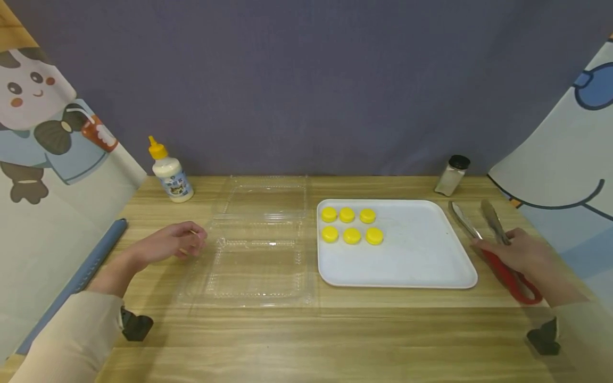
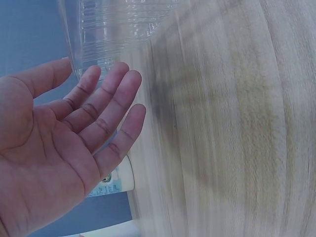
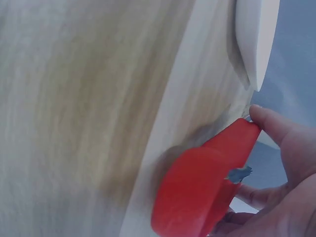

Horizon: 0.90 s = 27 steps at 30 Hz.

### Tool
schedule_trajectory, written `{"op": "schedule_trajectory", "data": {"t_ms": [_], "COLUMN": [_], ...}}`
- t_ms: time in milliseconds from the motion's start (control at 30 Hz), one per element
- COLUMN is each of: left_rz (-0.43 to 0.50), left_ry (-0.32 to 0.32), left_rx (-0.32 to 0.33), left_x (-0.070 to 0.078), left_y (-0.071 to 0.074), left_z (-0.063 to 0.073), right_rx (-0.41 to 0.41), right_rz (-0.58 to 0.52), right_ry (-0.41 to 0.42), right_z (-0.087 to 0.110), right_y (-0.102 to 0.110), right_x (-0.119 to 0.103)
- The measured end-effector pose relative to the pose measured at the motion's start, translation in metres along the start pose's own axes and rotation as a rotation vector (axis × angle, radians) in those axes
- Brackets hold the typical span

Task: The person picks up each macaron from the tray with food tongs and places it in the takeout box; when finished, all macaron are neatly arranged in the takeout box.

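At the right, my right hand (image 1: 524,255) holds a pair of metal tongs with red handles (image 1: 502,272), whose two arms spread apart and point away from me. In the right wrist view the thumb lies along one side of the red handle (image 3: 192,182) and the fingers curl on the other. My left hand (image 1: 172,242) is beside the left rim of a clear plastic hinged container (image 1: 256,268), its lid laid back. The left wrist view shows this hand (image 2: 64,128) with relaxed, spread fingers and nothing in the palm.
Right of the container lies a white tray (image 1: 421,255) bearing several yellow round pieces (image 1: 351,235) in two rows. A yellow-capped squeeze bottle (image 1: 173,178) stands back left; a black-lidded jar (image 1: 452,175) stands back right. A blue rolled item (image 1: 91,266) lies along the left edge.
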<state>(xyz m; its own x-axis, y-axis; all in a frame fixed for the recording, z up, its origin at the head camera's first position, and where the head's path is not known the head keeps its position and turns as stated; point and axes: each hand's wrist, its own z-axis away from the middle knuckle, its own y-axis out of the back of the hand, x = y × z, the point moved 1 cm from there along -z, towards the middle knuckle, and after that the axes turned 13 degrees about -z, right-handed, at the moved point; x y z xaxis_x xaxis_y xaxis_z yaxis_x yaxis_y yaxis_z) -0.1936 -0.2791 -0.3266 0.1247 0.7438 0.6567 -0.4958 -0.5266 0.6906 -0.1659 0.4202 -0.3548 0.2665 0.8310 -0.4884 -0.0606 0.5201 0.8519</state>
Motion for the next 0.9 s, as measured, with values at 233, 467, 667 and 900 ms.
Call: {"op": "schedule_trajectory", "data": {"t_ms": [233, 467, 667, 900], "left_rz": [0.000, 0.003, 0.014, 0.023], "left_ry": [-0.007, -0.010, -0.018, -0.019], "left_rx": [-0.003, -0.003, -0.005, -0.011], "left_x": [0.000, 0.000, 0.000, 0.000], "left_y": [0.000, 0.000, 0.001, 0.001], "left_z": [0.000, 0.000, 0.001, 0.000], "right_rx": [0.031, 0.071, 0.101, 0.097], "right_rz": [-0.033, -0.013, 0.021, -0.007], "right_ry": [0.006, 0.053, 0.133, 0.179], "right_z": [0.002, 0.003, 0.002, 0.004], "right_y": [0.006, 0.012, 0.017, 0.018], "right_x": [-0.001, -0.005, -0.010, -0.019]}}
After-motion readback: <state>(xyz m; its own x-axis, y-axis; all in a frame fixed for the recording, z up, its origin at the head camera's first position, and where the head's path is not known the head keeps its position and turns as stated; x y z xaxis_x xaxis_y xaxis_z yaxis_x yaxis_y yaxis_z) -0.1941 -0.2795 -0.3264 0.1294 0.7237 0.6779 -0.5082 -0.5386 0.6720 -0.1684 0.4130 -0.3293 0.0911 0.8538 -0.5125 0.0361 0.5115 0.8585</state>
